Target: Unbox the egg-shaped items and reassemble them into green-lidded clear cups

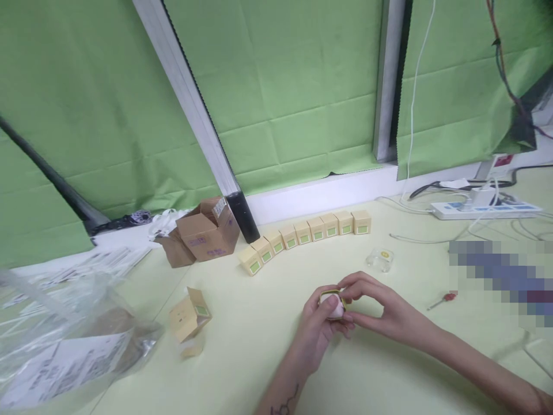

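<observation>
My left hand [313,325] holds a small white rounded item with a yellow-green rim [338,311], its thumb lying across the white face. From the right, my right hand [391,311] has its thumb and fingertips closed on the rim of the same item. What the item is, I cannot make out. Beyond my hands, a clear plastic piece with a yellow mark [381,259] lies on the table. An opened small carton [190,317] with raised flaps lies to the left.
Several small tan boxes [305,232] stand in a curved row at the back. Behind them to the left is a brown cardboard box [209,233]. A plastic bag [78,340] lies left. At right are a red-handled tool [449,297], a power strip [488,211] and cables.
</observation>
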`<state>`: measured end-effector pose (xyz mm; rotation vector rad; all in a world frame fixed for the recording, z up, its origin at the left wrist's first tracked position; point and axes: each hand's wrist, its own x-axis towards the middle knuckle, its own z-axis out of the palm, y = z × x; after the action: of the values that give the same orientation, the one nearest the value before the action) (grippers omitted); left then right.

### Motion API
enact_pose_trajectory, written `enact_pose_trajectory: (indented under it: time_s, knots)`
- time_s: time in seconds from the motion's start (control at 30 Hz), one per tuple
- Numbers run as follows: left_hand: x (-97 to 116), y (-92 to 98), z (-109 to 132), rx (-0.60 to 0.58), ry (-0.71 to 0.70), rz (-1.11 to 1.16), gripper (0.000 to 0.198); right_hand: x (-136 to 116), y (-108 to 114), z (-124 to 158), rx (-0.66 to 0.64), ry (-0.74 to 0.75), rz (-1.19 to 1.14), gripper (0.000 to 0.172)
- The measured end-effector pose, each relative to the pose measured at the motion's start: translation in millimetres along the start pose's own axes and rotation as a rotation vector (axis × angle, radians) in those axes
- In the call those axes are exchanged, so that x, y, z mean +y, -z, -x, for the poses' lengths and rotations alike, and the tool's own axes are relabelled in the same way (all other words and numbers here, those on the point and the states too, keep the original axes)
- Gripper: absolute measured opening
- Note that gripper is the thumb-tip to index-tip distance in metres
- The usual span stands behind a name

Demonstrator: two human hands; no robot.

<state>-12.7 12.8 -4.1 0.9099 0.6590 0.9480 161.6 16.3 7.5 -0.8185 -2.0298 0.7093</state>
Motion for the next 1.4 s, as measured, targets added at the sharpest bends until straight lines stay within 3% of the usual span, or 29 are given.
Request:
enact_pose_trajectory:
  time_s: [0.13, 0.33, 0.6, 0.83, 0.97, 1.07, 1.13, 1.23, 1.3, 1.4]
  knots:
    - [-7.9, -0.3, -0.5, 0.031, 0.074, -0.064, 0.039, -4.0, -2.1, 1.7, -0.025, -0.004, 0.077, 0.009]
    - [-21.7, 0.1, -0.4, 0.104, 0.072, -0.258, 0.039, -5.5, -17.0, 3.7, 0.082, 0.079, 0.218, 0.023]
    - [-13.7, -6.0, -0.1, 0.064, 0.139, -0.193, 0.033, -1.4, -21.0, 6.4, 0.175, 0.114, 0.263, 0.022]
    - [-8.9, -5.4, 2.3, 0.007, 0.128, -0.078, 0.032, 0.3, -20.5, 7.9, 0.131, 0.121, 0.212, 0.022]
    - [-11.9, -1.2, 2.3, -0.001, 0.069, 0.064, 0.042, -1.7, -17.1, 6.5, 0.009, -0.051, 0.086, 0.049]
    - [-18.4, 0.8, -4.5, 0.000, 0.089, -0.073, 0.062, -1.4, -14.5, 5.3, -0.008, -0.231, -0.115, 0.038]
    - [-21.3, 0.6, -17.4, 0.044, 0.059, -0.272, 0.072, 0.9, -9.9, 2.4, 0.118, -0.242, -0.256, 0.030]
    - [-20.3, -6.9, -50.8, 0.127, -0.024, -0.490, 0.071, 6.0, 4.1, -4.8, 0.432, -0.236, -0.385, 0.030]
    - [-17.6, -17.7, -78.2, 0.127, -0.054, -0.597, 0.072, 9.1, 16.1, -9.1, 0.612, -0.285, -0.407, 0.035]
    - [-18.6, -39.1, -116.3, 0.106, -0.084, -0.735, 0.074, 13.9, 33.9, -12.7, 0.783, -0.331, -0.375, 0.048]
